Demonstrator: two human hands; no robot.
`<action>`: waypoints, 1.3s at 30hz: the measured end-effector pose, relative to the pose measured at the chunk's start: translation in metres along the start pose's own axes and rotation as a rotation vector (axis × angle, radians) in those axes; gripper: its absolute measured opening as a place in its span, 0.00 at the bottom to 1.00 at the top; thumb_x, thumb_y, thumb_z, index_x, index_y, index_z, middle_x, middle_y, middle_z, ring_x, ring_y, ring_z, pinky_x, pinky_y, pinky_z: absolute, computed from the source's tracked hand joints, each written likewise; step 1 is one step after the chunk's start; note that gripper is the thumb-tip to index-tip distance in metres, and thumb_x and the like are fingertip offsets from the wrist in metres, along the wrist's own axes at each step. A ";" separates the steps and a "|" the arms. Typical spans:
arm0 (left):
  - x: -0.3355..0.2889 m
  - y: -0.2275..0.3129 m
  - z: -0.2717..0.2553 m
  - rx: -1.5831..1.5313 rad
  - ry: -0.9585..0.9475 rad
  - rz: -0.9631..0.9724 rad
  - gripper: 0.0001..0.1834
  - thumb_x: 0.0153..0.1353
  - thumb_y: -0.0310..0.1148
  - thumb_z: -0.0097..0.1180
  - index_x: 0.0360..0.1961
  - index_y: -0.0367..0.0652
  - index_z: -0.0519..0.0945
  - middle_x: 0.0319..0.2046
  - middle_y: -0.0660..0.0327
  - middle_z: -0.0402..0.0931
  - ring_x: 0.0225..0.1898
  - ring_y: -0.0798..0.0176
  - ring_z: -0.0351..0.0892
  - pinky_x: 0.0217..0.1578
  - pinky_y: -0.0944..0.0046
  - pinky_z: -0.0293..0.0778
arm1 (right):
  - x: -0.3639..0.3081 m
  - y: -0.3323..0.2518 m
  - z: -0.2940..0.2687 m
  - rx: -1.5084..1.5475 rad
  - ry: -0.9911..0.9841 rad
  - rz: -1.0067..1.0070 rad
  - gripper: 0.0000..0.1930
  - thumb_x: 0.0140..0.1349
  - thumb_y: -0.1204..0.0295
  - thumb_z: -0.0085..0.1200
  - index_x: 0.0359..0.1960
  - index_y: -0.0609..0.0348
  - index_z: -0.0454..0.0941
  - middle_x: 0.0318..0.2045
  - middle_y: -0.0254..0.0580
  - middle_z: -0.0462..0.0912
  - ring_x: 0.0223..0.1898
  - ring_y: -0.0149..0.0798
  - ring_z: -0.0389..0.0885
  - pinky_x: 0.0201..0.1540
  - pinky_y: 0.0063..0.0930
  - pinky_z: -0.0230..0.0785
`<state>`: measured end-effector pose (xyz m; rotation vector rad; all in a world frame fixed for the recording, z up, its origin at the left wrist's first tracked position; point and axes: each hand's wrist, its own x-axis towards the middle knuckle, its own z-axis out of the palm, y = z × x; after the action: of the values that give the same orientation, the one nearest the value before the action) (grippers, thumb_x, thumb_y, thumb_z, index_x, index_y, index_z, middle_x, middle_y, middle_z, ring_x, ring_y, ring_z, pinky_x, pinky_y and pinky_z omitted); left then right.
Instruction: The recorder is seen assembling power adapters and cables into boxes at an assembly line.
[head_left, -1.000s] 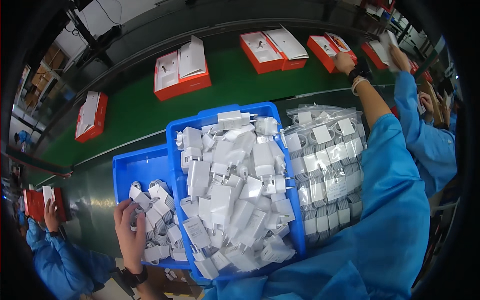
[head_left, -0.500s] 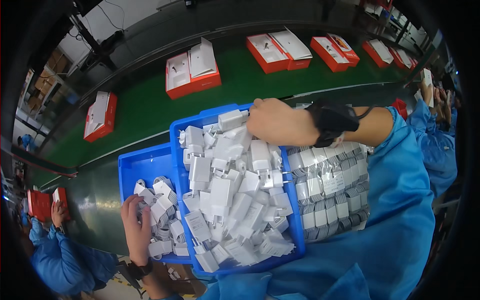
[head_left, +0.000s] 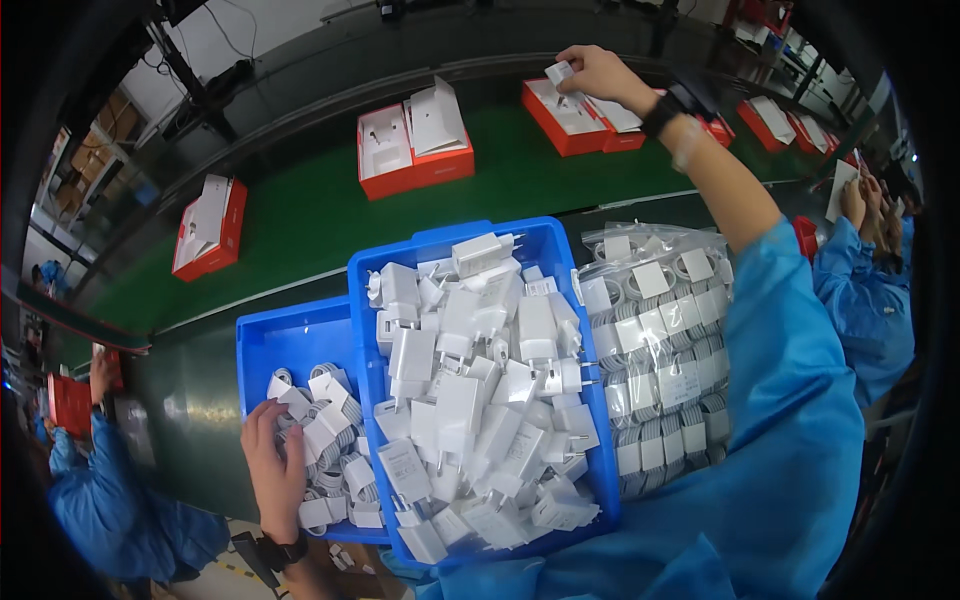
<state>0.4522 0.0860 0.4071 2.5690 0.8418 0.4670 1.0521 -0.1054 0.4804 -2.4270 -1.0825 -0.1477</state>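
My right hand is closed on a white charger, held above an open red box on the green conveyor. At the left rim of the smaller blue bin, my left hand has its thumb and fingers apart. Its fingertips are beside coiled cables in white paper bands, and nothing shows in its grasp. Between my arms stands a larger blue bin, heaped with white plug chargers.
Clear bags of banded cables lie right of the larger bin. Other open red boxes sit along the green conveyor belt. Co-workers in blue sleeves work at the left and right.
My right hand has moved from the charger bin up and right over a red box, now with a charger in it. The boxes have shifted right; my left hand stays almost still.
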 end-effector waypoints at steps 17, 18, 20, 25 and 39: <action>-0.006 -0.001 0.006 0.036 -0.002 -0.124 0.17 0.60 0.30 0.48 0.51 0.38 0.72 0.56 0.49 0.67 0.60 0.45 0.61 0.62 0.50 0.53 | 0.073 0.096 0.098 -0.132 0.084 0.193 0.23 0.50 0.63 0.63 0.50 0.52 0.81 0.42 0.56 0.83 0.47 0.55 0.81 0.52 0.44 0.74; -0.005 -0.001 0.005 0.021 -0.003 -0.137 0.17 0.60 0.30 0.48 0.51 0.39 0.72 0.57 0.49 0.67 0.60 0.45 0.60 0.63 0.50 0.53 | 0.071 0.097 0.098 -0.203 0.111 0.166 0.23 0.49 0.64 0.64 0.49 0.52 0.81 0.42 0.55 0.84 0.46 0.54 0.82 0.52 0.43 0.74; -0.004 0.000 0.006 0.019 0.004 -0.122 0.17 0.61 0.29 0.47 0.51 0.39 0.72 0.56 0.49 0.68 0.59 0.46 0.62 0.62 0.51 0.54 | 0.070 0.111 0.097 -0.217 0.123 0.138 0.23 0.48 0.64 0.65 0.49 0.52 0.82 0.42 0.54 0.84 0.46 0.54 0.82 0.52 0.43 0.74; -0.002 0.000 0.002 -0.061 0.055 -0.129 0.15 0.65 0.28 0.45 0.51 0.36 0.74 0.54 0.50 0.71 0.56 0.47 0.68 0.59 0.55 0.62 | 0.074 0.126 0.105 -0.289 0.153 0.117 0.23 0.47 0.63 0.68 0.47 0.54 0.82 0.42 0.54 0.84 0.46 0.54 0.82 0.51 0.43 0.74; -0.005 0.017 -0.026 0.097 -0.011 -0.144 0.17 0.62 0.21 0.43 0.51 0.35 0.75 0.50 0.49 0.74 0.53 0.47 0.73 0.54 0.60 0.68 | 0.065 0.146 0.119 -0.443 -0.011 0.067 0.16 0.61 0.62 0.52 0.33 0.64 0.84 0.35 0.64 0.83 0.41 0.59 0.83 0.46 0.48 0.75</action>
<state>0.4452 0.0773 0.4365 2.5722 1.0607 0.3777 1.1912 -0.0901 0.3392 -2.8528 -1.0590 -0.3887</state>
